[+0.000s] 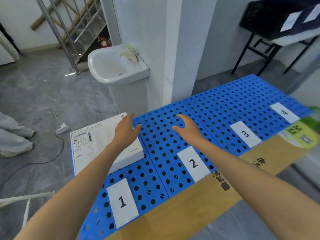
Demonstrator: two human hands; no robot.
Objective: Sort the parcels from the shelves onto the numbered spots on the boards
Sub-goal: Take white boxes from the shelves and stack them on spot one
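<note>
Up in the top right corner, a black crate sat on a table, blurred, with dark packages bearing white labels inside. Across the centre, the blue boards carried one white parcel, lying flat at centre left behind label 1. The left hand hung over that parcel's right edge, fingers loosely straight, gripping nothing; whether it touched the parcel could not be told. The right hand hovered over the board behind label 2, fingers spread and slightly curved, holding nothing.
</note>
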